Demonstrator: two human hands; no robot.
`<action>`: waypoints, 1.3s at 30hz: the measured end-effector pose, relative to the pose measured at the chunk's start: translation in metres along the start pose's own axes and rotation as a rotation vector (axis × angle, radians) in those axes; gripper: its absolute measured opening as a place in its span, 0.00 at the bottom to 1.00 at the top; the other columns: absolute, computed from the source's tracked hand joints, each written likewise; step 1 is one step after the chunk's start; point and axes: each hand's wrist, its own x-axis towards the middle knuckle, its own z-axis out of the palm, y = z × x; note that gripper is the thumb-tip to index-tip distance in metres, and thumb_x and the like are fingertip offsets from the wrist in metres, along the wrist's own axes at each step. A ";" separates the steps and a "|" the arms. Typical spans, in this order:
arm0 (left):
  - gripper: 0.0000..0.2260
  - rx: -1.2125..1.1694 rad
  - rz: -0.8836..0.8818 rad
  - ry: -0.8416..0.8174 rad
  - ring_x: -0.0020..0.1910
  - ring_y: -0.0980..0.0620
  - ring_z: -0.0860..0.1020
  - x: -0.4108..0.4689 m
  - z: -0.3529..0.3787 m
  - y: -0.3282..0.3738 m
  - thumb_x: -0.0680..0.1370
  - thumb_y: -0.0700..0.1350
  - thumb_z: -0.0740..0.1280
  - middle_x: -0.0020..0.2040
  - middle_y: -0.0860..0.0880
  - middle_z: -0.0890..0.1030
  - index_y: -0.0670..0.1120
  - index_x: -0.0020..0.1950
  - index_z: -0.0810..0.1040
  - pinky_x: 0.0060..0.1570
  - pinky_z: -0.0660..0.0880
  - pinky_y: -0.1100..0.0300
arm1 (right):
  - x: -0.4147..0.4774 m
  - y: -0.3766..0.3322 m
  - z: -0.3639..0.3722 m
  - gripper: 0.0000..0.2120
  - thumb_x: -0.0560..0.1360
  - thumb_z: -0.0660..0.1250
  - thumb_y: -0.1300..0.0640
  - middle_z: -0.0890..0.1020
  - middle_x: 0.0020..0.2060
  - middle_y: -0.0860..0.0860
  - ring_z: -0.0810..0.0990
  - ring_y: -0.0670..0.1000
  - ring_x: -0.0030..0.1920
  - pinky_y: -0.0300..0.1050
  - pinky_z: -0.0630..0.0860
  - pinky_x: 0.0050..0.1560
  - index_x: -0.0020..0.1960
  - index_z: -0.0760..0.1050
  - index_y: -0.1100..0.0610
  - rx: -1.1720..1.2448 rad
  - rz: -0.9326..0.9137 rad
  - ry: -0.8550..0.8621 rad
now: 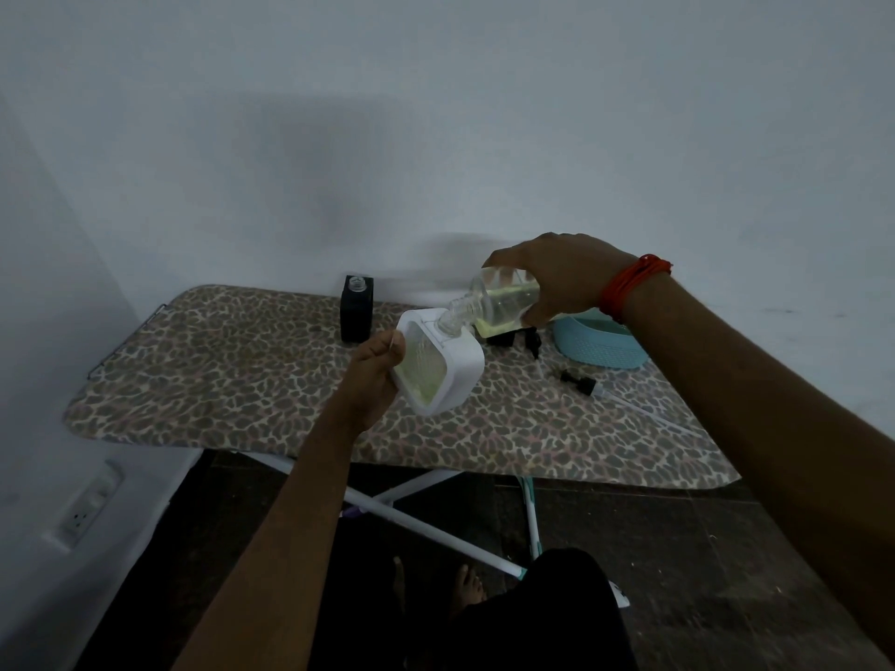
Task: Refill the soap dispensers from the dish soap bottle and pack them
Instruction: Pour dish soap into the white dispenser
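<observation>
Leopard-print ironing board (218,380): my left hand (375,375) grips white dispenser (465,368), right hand (566,278) grips soap bottle (499,297) tipped into it; black dispenser (357,312) at far edge, basket (600,346) and pump (578,380) rightward.

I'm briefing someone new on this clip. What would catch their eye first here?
Mid-board, the right hand holds a clear bottle of yellowish liquid tipped, its neck at the top of the white dispenser that the left hand holds tilted. Behind them a black dispenser stands open-necked on the leopard-print board; a teal basket sits at the right.
</observation>
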 end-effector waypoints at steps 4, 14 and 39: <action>0.23 -0.007 -0.008 0.006 0.53 0.48 0.81 -0.001 -0.001 0.000 0.68 0.60 0.76 0.54 0.45 0.83 0.45 0.54 0.84 0.48 0.80 0.55 | 0.001 0.001 0.003 0.38 0.68 0.78 0.50 0.79 0.63 0.46 0.77 0.52 0.60 0.45 0.68 0.50 0.75 0.66 0.45 -0.007 -0.005 0.016; 0.26 0.001 -0.002 0.014 0.54 0.47 0.81 -0.001 0.000 0.001 0.68 0.61 0.76 0.55 0.44 0.83 0.43 0.57 0.82 0.49 0.79 0.54 | 0.000 0.000 0.001 0.39 0.69 0.78 0.51 0.78 0.64 0.46 0.76 0.52 0.60 0.44 0.67 0.50 0.75 0.65 0.45 -0.008 -0.003 0.007; 0.16 0.016 -0.010 0.037 0.54 0.47 0.81 -0.001 0.004 0.004 0.75 0.54 0.67 0.55 0.44 0.83 0.45 0.55 0.84 0.50 0.79 0.54 | -0.001 -0.002 -0.003 0.38 0.68 0.78 0.52 0.78 0.64 0.46 0.77 0.52 0.61 0.44 0.66 0.49 0.74 0.66 0.45 -0.007 0.008 0.013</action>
